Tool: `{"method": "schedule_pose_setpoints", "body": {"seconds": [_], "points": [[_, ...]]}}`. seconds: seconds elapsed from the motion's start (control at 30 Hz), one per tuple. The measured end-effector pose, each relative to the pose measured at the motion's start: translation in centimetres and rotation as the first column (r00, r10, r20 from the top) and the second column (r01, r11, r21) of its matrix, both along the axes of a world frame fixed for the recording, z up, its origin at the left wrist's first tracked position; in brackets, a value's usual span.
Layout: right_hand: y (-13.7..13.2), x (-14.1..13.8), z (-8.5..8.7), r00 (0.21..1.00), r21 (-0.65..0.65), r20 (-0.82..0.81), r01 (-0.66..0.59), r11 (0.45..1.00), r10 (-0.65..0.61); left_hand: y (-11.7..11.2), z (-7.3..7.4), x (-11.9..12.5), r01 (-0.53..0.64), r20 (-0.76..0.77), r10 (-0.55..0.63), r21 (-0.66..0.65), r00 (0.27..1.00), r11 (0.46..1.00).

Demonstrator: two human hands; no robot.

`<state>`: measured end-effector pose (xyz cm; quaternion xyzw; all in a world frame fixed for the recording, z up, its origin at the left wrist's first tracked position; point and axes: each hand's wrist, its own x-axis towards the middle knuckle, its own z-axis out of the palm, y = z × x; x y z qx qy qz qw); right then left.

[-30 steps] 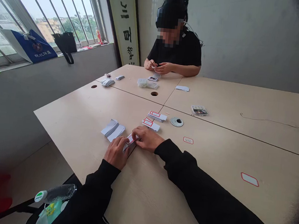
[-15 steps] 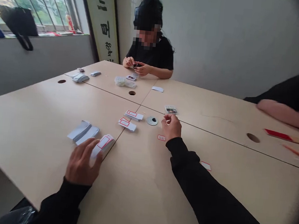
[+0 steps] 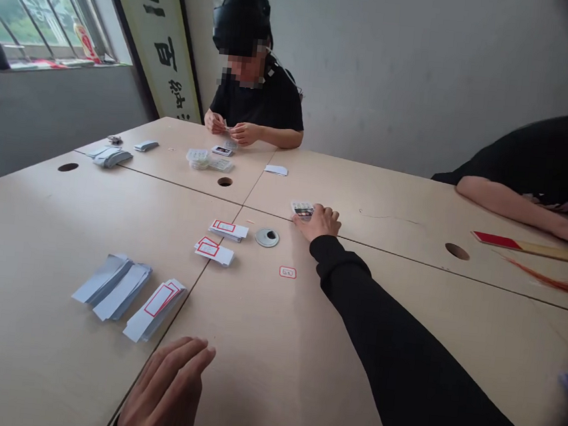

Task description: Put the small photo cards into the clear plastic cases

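Note:
My right hand is at a small clear plastic box with a dark printed label. Its thumb lies along the box's near side and the fingers close round the right end. In front of that hand lies a small red-bordered sticker. My left hand hovers low at the front, fingers stretched out, holding nothing. Just beyond it is a stack of white paper strips with red frames, beside plain white strips. Two smaller framed stacks, one of them nearer, lie by a round grey cable cover.
Across the table a person handles something small near clear containers. Another person's arm rests at the right, by a red-ended stick and orange strands. Grey-white bundles lie at the far left.
My right hand has moved forward onto the plastic box. My left hand has come off the framed strips and drawn back towards me. The view has shifted to the right.

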<state>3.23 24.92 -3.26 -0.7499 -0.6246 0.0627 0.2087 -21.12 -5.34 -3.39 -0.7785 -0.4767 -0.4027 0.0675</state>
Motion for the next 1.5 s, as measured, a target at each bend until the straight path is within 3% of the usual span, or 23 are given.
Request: {"method": "schedule_pose_setpoints", "body": {"seconds": [0.1,0.2,0.3,0.33,0.37,0.5,0.6,0.67,0.73,0.87,0.93,1.0,1.07,1.13,1.2,1.3,1.5], "points": [[-0.2,0.6,0.5,0.998,-0.048,0.013,-0.054,0.997,0.055,0.2,0.2,0.0,-0.003,0.008,0.004,-0.013,1.0,1.0],[-2.0,3.2,1.8,0.976,-0.146,0.012,-0.214,0.966,0.218,0.3,0.5,-0.1,-0.008,0.019,0.008,-0.016,1.0,1.0],[-6.0,7.3,3.4,0.885,-0.225,-0.026,-0.459,0.86,0.465,0.3,0.5,-0.3,-0.01,0.033,0.01,-0.019,0.999,1.0],[-7.7,8.7,3.9,0.836,-0.201,-0.041,-0.543,0.815,0.547,0.3,0.5,-0.3,-0.008,0.038,0.008,-0.016,0.999,1.0],[-9.5,9.9,4.1,0.817,-0.152,-0.049,-0.575,0.804,0.575,0.4,0.5,-0.2,-0.002,0.039,0.002,-0.011,0.999,1.0],[-16.5,12.4,3.6,0.92,-0.013,-0.139,-0.371,0.928,0.366,1.6,0.6,2.8,-0.1,0.086,0.101,-0.026,0.991,0.995],[-20.3,11.7,2.3,0.921,0.059,-0.19,-0.334,0.941,0.339,3.4,0.6,7.9,-0.114,0.033,0.12,-0.148,0.992,0.983],[-22.0,10.6,1.6,0.912,0.104,-0.263,-0.298,0.949,0.315,4.9,0.6,11.4,-0.17,-0.082,0.153,-0.28,0.985,0.945],[-23.2,9.6,1.2,0.877,0.097,-0.404,-0.243,0.965,0.261,6.3,0.6,14.3,-0.183,-0.148,0.134,-0.398,0.98,0.899],[-24.7,9.2,0.9,0.68,0.053,-0.714,-0.188,0.981,0.169,8.0,0.6,16.8,-0.171,-0.085,0.149,-0.458,0.985,0.872],[-25.2,10.2,0.7,0.582,0.057,-0.802,-0.146,0.988,0.132,8.1,0.5,17.1,-0.058,0.035,0.083,-0.457,0.996,0.887],[-25.8,11.5,0.6,0.46,0.027,-0.885,-0.111,0.993,0.075,7.7,0.5,17.6,0.165,0.239,-0.042,-0.523,0.97,0.836],[-26.4,12.9,0.5,0.325,-0.001,-0.945,-0.112,0.994,0.035,7.0,0.7,18.6,0.453,0.522,-0.113,-0.588,0.845,0.67],[-27.1,13.9,0.3,0.242,0.006,-0.97,-0.123,0.992,0.036,6.3,1.0,20.2,0.678,0.757,-0.048,-0.552,0.651,0.485],[-27.7,14.4,0.1,0.227,0.027,-0.972,-0.112,0.993,0.052,5.6,1.5,21.7,0.79,0.87,0.068,-0.474,0.489,0.389],[-28.2,14.5,-0.2,0.246,0.047,-0.967,-0.055,0.997,0.059,5.0,2.2,23.3,0.822,0.892,0.198,-0.452,0.407,0.346],[-28.3,14.4,0.0,0.29,0.044,-0.955,-0.053,0.998,0.057,4.8,2.5,23.7,0.818,0.891,0.222,-0.452,0.396,0.356]]}}
